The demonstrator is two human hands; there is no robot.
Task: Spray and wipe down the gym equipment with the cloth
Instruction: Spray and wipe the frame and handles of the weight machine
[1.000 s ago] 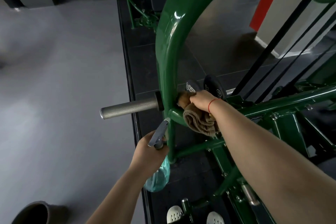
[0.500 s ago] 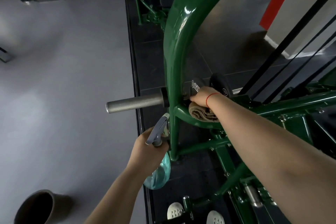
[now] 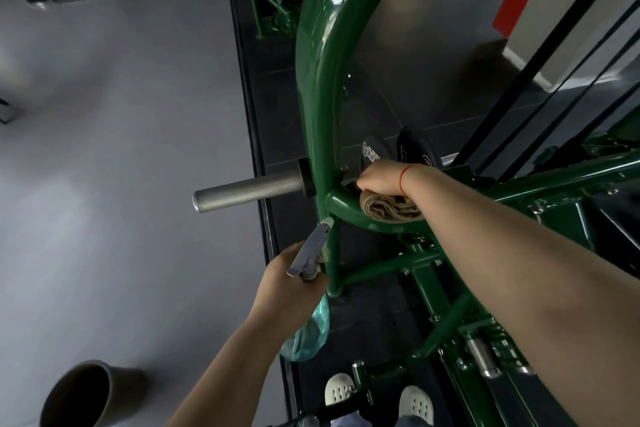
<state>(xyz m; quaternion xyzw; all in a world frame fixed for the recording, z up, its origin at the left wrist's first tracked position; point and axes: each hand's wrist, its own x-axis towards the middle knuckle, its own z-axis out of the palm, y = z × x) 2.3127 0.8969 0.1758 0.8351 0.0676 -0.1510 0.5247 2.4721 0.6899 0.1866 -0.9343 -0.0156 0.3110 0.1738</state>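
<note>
Cloth (image 3: 389, 210), tan and bunched in folds, lies on the lower curved tube of the green frame (image 3: 322, 80), beside its joint with the upright; right hand (image 3: 381, 178) bears down on it, fingers curled over the folds, arm reaching in from the right; judged placed to rub that joint. Spray bottle (image 3: 306, 333) hangs low, ready; left hand (image 3: 284, 284) grips its neck, fingers wrapped round, grey nozzle aimed up at the frame; 2 black plates (image 3: 372, 149) sit just behind the cloth.

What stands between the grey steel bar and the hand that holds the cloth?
The curved green frame tube passes between them, in the head view.
</note>
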